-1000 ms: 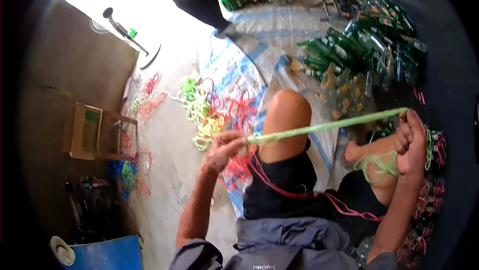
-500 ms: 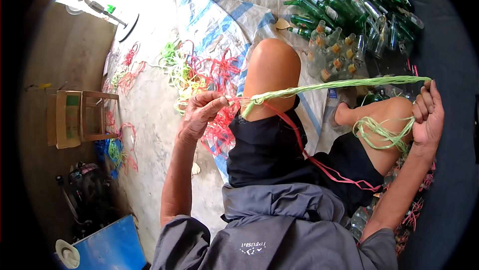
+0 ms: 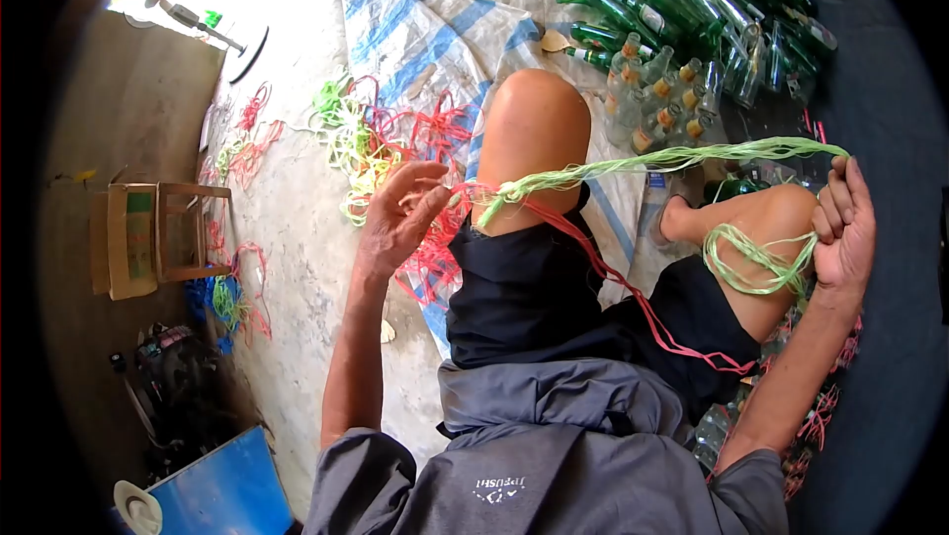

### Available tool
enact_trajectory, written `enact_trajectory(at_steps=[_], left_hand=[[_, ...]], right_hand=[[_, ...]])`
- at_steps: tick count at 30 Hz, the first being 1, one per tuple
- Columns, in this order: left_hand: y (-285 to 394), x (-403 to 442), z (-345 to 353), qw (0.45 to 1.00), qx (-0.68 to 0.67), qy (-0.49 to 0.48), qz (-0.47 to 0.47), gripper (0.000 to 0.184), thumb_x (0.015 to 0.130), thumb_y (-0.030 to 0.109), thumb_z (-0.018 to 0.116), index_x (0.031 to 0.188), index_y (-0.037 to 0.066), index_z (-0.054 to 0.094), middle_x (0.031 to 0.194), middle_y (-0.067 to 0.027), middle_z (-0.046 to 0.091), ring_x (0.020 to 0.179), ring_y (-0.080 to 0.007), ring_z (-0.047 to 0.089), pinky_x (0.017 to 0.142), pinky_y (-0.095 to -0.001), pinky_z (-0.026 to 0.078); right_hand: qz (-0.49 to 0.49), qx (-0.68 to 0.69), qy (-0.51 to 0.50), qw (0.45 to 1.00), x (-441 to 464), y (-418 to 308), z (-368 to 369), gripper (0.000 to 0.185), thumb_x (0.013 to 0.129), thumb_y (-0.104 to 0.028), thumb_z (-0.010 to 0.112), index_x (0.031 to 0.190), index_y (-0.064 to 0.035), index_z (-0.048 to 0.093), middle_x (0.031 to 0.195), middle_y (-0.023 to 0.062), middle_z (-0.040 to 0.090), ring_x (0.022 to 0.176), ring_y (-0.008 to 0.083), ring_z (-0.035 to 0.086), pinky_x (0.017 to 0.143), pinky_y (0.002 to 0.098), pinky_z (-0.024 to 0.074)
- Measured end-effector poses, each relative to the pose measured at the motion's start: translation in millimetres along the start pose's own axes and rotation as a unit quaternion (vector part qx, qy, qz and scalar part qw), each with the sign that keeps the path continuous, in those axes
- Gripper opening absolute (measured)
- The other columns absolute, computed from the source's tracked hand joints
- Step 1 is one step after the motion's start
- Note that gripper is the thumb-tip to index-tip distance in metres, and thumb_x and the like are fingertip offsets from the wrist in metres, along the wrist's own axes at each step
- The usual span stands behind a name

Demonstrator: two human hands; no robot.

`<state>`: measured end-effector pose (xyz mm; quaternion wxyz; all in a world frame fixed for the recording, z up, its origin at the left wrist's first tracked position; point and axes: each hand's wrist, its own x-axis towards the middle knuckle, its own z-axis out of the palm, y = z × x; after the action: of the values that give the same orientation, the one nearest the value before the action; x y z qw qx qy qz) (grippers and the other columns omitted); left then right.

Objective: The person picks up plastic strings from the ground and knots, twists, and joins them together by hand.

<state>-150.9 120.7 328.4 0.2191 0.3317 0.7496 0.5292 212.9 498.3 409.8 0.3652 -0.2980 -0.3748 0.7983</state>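
Basically, right hand [image 3: 842, 238] at 3 o'clock's clamped on green twine [image 3: 692, 153], probably for tension; left hand [image 3: 395, 226], 9 o'clock, near red twine [image 3: 583, 239], can't tell if gripping.

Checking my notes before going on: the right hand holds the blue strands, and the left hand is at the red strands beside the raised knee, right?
Not quite: the head view shows the right hand holding green strands, not blue. The left hand is indeed at the red strands beside the raised knee.
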Motion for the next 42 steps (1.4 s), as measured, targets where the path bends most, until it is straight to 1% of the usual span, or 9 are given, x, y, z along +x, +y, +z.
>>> enact_trajectory(at_steps=[2,10,22,25,28,29,32,37,42], left_hand=[[19.3,-0.3,9.5,0.998,0.011,0.037,0.051,0.024,0.095,0.015,0.072,0.112,-0.001,0.069,0.106,-0.0095,0.064,0.100,-0.0172,0.061,0.081,-0.0314,0.051],[66.7,-6.5,47.4,0.972,0.163,0.020,0.167,0.023,0.081,0.008,0.079,0.101,0.003,0.071,0.094,-0.0111,0.064,0.088,-0.0266,0.065,0.079,-0.0362,0.052],[66.7,-7.0,49.3,0.994,0.033,0.029,0.103,0.006,0.092,0.000,0.067,0.097,-0.003,0.065,0.090,-0.0067,0.063,0.081,-0.0142,0.057,0.075,-0.0271,0.046],[63.7,-8.8,48.0,0.997,-0.008,0.034,0.071,0.005,0.093,0.001,0.066,0.096,-0.003,0.064,0.090,-0.0051,0.062,0.080,-0.0130,0.056,0.075,-0.0268,0.045],[69.4,-10.2,49.3,0.998,-0.042,0.028,0.039,0.005,0.095,0.002,0.065,0.096,-0.002,0.063,0.088,-0.0014,0.059,0.079,-0.0091,0.051,0.073,-0.0243,0.043],[71.3,-11.3,49.4,0.998,-0.049,0.026,0.028,0.005,0.096,0.002,0.065,0.095,-0.002,0.063,0.087,-0.0003,0.058,0.079,-0.0082,0.050,0.072,-0.0237,0.043],[77.3,-12.8,49.7,0.997,-0.058,0.019,-0.036,0.005,0.097,0.004,0.065,0.095,-0.001,0.063,0.084,0.0035,0.054,0.078,-0.0054,0.047,0.071,-0.0217,0.041],[93.8,-11.7,60.4,0.994,-0.102,-0.008,-0.032,0.010,0.099,0.007,0.065,0.095,-0.001,0.064,0.082,0.0046,0.056,0.075,-0.0028,0.048,0.067,-0.0198,0.040],[86.0,-12.6,65.0,0.991,-0.131,-0.010,-0.016,0.009,0.099,0.006,0.067,0.096,-0.002,0.065,0.083,0.0036,0.058,0.075,-0.0025,0.051,0.067,-0.0195,0.043]], right_hand=[[-0.005,-0.018,0.012,1.000,-2.7,1.5,4.9,0.023,0.106,-0.022,0.057,0.107,-0.0001,0.064,0.058,-0.0091,0.031,0.044,0.0005,0.019,0.038,0.0205,0.0161],[-0.040,-0.090,0.083,0.992,-11.8,11.9,31.3,0.024,0.105,-0.022,0.059,0.104,0.0008,0.065,0.060,-0.0099,0.033,0.045,-0.0008,0.022,0.040,0.0195,0.0159],[-0.053,-0.295,-0.001,0.954,-17.0,39.2,38.2,0.017,0.100,-0.021,0.065,0.097,-0.0044,0.069,0.064,-0.0108,0.046,0.052,-0.0045,0.032,0.045,0.0168,0.0209],[-0.095,-0.494,-0.001,0.864,-15.5,39.4,38.1,0.018,0.096,-0.015,0.069,0.106,-0.0006,0.067,0.075,-0.0027,0.057,0.062,0.0026,0.049,0.054,0.0194,0.0400],[-0.282,-0.642,0.019,0.713,-19.7,55.1,49.8,0.034,0.089,-0.008,0.071,0.119,0.0030,0.062,0.100,0.0095,0.062,0.087,0.0167,0.062,0.079,0.0291,0.0521],[-0.264,-0.657,0.014,0.706,-25.1,53.7,58.7,0.046,0.083,-0.003,0.071,0.127,0.0038,0.058,0.119,0.0174,0.057,0.109,0.0305,0.060,0.099,0.0379,0.0483],[-0.357,-0.649,-0.025,0.672,-44.5,62.2,94.2,0.040,0.084,0.001,0.069,0.123,0.0025,0.059,0.122,0.0188,0.056,0.109,0.0369,0.061,0.093,0.0416,0.0511],[-0.246,-0.516,-0.271,0.774,-81.0,90.6,138.6,0.036,0.085,-0.009,0.076,0.116,0.0029,0.062,0.102,0.0203,0.061,0.094,0.0378,0.065,0.080,0.0430,0.0535],[-0.200,-0.465,-0.258,0.823,-90.1,148.6,149.0,0.024,0.090,-0.011,0.072,0.109,0.0005,0.062,0.096,0.0198,0.063,0.085,0.0405,0.064,0.074,0.0449,0.0526]])
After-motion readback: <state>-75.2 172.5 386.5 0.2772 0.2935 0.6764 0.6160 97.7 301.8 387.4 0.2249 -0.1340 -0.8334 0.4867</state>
